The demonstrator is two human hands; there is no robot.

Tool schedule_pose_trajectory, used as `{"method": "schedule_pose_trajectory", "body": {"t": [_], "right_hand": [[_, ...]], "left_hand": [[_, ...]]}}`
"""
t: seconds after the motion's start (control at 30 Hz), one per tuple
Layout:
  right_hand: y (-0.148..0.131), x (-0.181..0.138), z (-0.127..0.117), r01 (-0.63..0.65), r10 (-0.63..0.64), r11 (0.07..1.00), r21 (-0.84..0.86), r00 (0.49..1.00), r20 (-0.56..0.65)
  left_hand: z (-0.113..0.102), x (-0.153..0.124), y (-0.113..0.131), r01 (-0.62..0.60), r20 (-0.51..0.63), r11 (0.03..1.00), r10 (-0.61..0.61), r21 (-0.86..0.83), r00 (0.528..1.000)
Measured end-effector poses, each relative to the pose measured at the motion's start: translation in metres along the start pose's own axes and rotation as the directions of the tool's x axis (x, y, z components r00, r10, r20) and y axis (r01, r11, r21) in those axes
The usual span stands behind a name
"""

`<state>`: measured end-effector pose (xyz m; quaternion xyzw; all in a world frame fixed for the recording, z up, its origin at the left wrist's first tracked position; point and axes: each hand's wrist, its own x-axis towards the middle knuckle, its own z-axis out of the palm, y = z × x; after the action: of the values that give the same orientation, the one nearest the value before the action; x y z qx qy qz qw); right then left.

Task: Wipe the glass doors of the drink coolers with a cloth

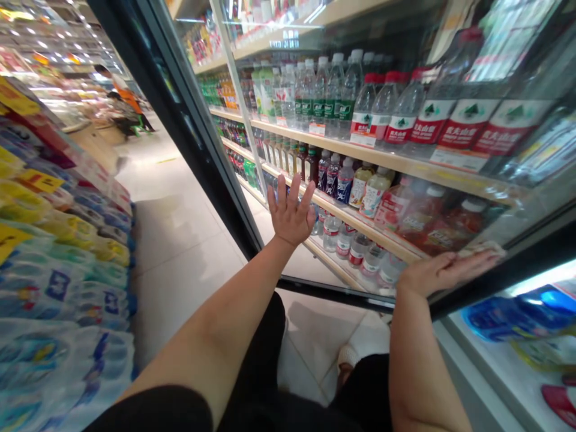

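Note:
Spread flat against the glass door (360, 225), my left hand (291, 213) has its fingers apart and holds nothing. My right hand (438, 275) is at the lower right of the same pane, close to the black door frame (333, 291). Under its stretched fingers a pale cloth (483, 246) is pressed to the glass; most of it is hidden by the hand. Through the pane, shelves of bottled drinks show, with red-capped water bottles (398, 114) in the upper row and dark-labelled bottles (332, 174) below.
Shrink-wrapped packs of bottles (58, 282) are stacked at the left. An aisle floor (173, 240) runs beside the door, with a person (128, 99) far back. Bright blue bottles (508, 318) stand in the cooler at the right. My feet are just below the door.

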<state>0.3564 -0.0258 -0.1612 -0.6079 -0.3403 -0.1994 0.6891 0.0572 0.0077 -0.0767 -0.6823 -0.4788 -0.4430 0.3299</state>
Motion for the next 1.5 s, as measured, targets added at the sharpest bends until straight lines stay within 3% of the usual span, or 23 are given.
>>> {"method": "schedule_pose_trajectory", "body": {"t": [0.07, 0.17, 0.27, 0.33, 0.4, 0.43, 0.47, 0.57, 0.63, 0.7, 0.8, 0.9, 1.0, 1.07, 1.13, 1.23, 1.3, 1.33, 1.4, 1.5], "right_hand": [[-0.007, -0.002, 0.001, 0.036, -0.036, 0.999, 0.007, 0.999, 0.024], [-0.036, -0.020, 0.008, 0.219, -0.227, 0.973, 0.074, 0.964, 0.138], [-0.073, -0.050, 0.014, 0.413, -0.450, 0.893, 0.179, 0.838, 0.310], [-0.090, -0.067, 0.016, 0.516, -0.567, 0.822, 0.239, 0.710, 0.418], [-0.094, -0.074, 0.017, 0.586, -0.633, 0.769, 0.255, 0.642, 0.433], [-0.091, -0.071, 0.017, 0.599, -0.639, 0.764, 0.241, 0.649, 0.414], [-0.085, -0.065, 0.016, 0.588, -0.620, 0.781, 0.211, 0.687, 0.379], [-0.056, -0.032, 0.011, 0.409, -0.420, 0.907, 0.099, 0.879, 0.226], [-0.037, -0.008, 0.007, 0.252, -0.261, 0.963, 0.092, 0.961, 0.095], [-0.026, 0.006, 0.003, 0.172, -0.176, 0.979, 0.109, 0.984, 0.026], [-0.035, -0.001, 0.002, 0.239, -0.247, 0.966, 0.093, 0.965, 0.083], [-0.065, -0.033, 0.007, 0.420, -0.438, 0.899, 0.124, 0.860, 0.261], [-0.094, -0.065, 0.013, 0.597, -0.634, 0.767, 0.237, 0.644, 0.429], [-0.101, -0.070, 0.014, 0.637, -0.688, 0.717, 0.284, 0.577, 0.441], [-0.096, -0.060, 0.013, 0.617, -0.669, 0.740, 0.269, 0.634, 0.388], [-0.071, -0.025, 0.010, 0.471, -0.506, 0.861, 0.190, 0.831, 0.232], [-0.053, -0.001, 0.009, 0.333, -0.353, 0.930, 0.157, 0.927, 0.125], [-0.047, 0.007, 0.009, 0.300, -0.315, 0.943, 0.147, 0.944, 0.098], [-0.045, 0.015, 0.009, 0.336, -0.350, 0.933, 0.129, 0.931, 0.105], [-0.073, 0.001, 0.010, 0.415, -0.438, 0.899, 0.139, 0.859, 0.264]], "left_hand": [[-0.002, -0.001, 0.001, 0.010, 0.011, 1.000, -0.010, 0.002, 1.000], [-0.003, -0.002, 0.001, 0.025, 0.028, 1.000, -0.024, -0.012, 0.999], [-0.002, -0.002, 0.001, 0.030, 0.027, 0.999, -0.029, -0.024, 0.999], [-0.001, -0.002, 0.000, 0.012, 0.004, 1.000, -0.012, -0.020, 1.000], [0.000, -0.002, -0.001, -0.024, -0.038, 1.000, 0.023, -0.007, 0.999], [0.001, -0.002, -0.001, -0.039, -0.056, 0.999, 0.039, -0.002, 0.998], [0.001, -0.003, -0.001, -0.049, -0.066, 0.999, 0.049, 0.001, 0.997], [0.000, -0.003, -0.001, -0.038, -0.046, 0.999, 0.039, 0.019, 0.998], [0.000, -0.003, -0.001, -0.032, -0.035, 0.998, 0.034, 0.056, 0.999], [0.000, -0.002, 0.000, -0.047, -0.062, 0.995, 0.053, 0.088, 0.997], [0.001, -0.001, 0.000, -0.065, -0.098, 0.993, 0.075, 0.100, 0.992], [0.002, -0.001, -0.001, -0.055, -0.085, 0.994, 0.064, 0.098, 0.994], [0.002, 0.000, -0.001, -0.061, -0.092, 0.993, 0.071, 0.103, 0.993], [0.001, 0.000, 0.000, -0.075, -0.114, 0.990, 0.088, 0.119, 0.990], [0.000, 0.000, 0.001, -0.082, -0.125, 0.988, 0.098, 0.128, 0.987], [-0.002, -0.001, 0.002, -0.068, -0.094, 0.990, 0.080, 0.121, 0.992], [-0.002, -0.002, 0.002, -0.053, -0.064, 0.992, 0.061, 0.115, 0.996], [-0.002, -0.002, 0.002, -0.048, -0.054, 0.992, 0.054, 0.112, 0.997], [-0.003, -0.003, 0.003, -0.041, -0.046, 0.993, 0.046, 0.109, 0.998], [-0.003, -0.003, 0.003, -0.039, -0.047, 0.994, 0.044, 0.106, 0.998]]}}
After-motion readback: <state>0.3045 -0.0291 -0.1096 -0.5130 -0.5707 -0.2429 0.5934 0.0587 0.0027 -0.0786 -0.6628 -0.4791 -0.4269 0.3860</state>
